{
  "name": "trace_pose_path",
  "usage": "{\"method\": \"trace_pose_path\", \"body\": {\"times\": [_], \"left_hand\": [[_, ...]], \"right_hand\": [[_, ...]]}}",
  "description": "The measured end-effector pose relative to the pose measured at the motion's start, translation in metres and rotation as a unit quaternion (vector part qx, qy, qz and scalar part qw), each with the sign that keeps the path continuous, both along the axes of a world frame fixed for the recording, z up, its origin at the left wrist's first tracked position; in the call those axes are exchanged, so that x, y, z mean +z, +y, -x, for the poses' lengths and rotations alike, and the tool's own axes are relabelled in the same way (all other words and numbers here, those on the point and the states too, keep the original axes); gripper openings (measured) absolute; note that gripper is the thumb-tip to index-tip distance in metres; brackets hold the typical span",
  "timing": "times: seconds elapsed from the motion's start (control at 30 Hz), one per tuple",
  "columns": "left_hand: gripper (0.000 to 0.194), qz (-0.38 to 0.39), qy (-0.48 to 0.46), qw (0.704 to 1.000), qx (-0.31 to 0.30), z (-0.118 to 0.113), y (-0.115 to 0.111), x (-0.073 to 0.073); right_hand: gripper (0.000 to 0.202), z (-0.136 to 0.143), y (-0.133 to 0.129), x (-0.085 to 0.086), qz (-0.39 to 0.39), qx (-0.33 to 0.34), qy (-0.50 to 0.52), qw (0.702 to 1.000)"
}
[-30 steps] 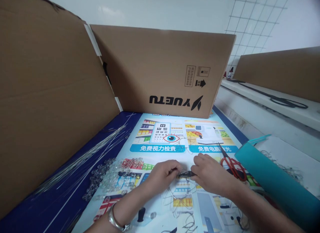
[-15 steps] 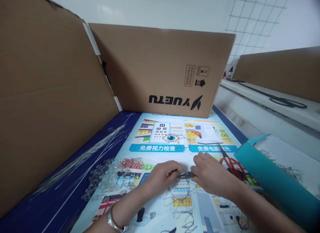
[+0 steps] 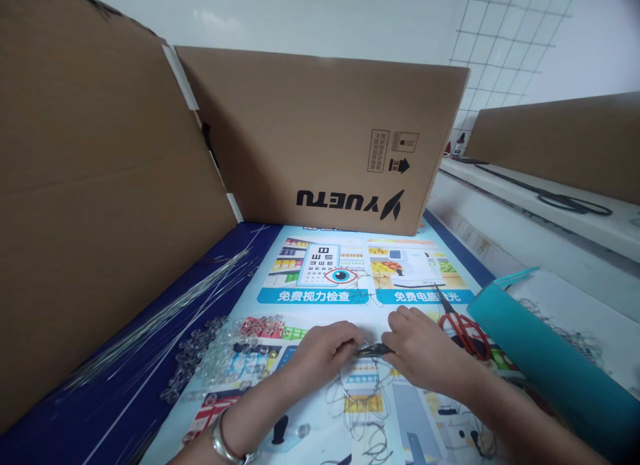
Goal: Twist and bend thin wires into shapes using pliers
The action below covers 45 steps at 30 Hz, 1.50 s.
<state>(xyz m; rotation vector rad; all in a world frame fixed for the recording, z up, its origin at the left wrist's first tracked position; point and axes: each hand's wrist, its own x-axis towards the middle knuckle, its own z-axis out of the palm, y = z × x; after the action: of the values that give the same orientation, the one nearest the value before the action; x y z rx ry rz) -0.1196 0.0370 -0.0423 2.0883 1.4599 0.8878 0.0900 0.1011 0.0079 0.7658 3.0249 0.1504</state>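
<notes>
My right hand (image 3: 420, 348) is closed around a small pair of dark pliers (image 3: 374, 350), whose jaws point left. Against the jaw tips, my left hand (image 3: 327, 350) pinches the end of a thin wire; its fingertips partly hide the spot. Below both hands the thin wire (image 3: 357, 400) spreads in loose loops over the printed sheet. Clear round beads (image 3: 225, 352) lie in a heap left of my left forearm. Red-handled scissors (image 3: 465, 332) rest just beyond my right wrist.
Straight wires (image 3: 165, 318) lie along the blue left side of the table. A teal box (image 3: 545, 358) with wire pieces inside stands at the right. Cardboard panels (image 3: 320, 132) wall off the back and left. More wire loops (image 3: 373, 445) lie near the front.
Both hands stay almost where they were, still meeting at the pliers. The pliers have turned very slightly; the whole view has shifted a little.
</notes>
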Motion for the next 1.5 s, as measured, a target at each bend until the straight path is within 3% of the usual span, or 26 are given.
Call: {"method": "trace_pose_path", "body": {"times": [1.0,1.5], "left_hand": [[0.014,0.010,0.004,0.999,0.040,-0.005,-0.003,0.005],[0.013,0.032,-0.014,0.998,0.053,-0.007,-0.005,0.008]], "right_hand": [[0.021,0.007,-0.020,0.008,-0.002,-0.052,-0.009,0.999],[0.021,0.007,-0.021,-0.004,-0.021,-0.045,-0.011,0.999]]}}
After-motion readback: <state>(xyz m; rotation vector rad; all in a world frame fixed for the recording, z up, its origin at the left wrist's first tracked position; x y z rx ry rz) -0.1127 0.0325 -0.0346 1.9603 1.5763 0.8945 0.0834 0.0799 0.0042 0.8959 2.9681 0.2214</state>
